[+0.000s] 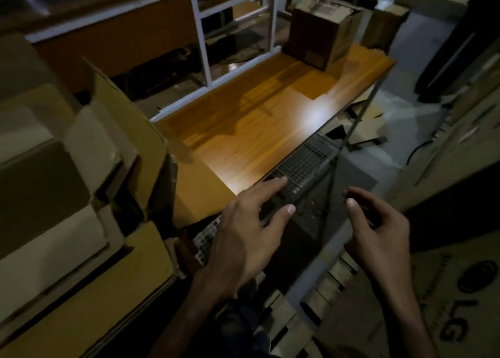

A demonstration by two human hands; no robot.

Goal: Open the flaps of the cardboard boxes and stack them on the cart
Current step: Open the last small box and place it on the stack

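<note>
While both hands' grips gape empty, brown cardboard box [322, 37] upright, far on the wooden cart [270, 119].

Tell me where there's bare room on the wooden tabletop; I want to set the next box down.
The tabletop is bare from the stack of opened boxes on the left to the closed cardboard box at its far end. The left hand and right hand hover empty past the near edge. The left side, by the stack, is crowded.

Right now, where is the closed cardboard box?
In the head view, the closed box stands upper right, on the wooden table's far end, beyond both hands.
</note>
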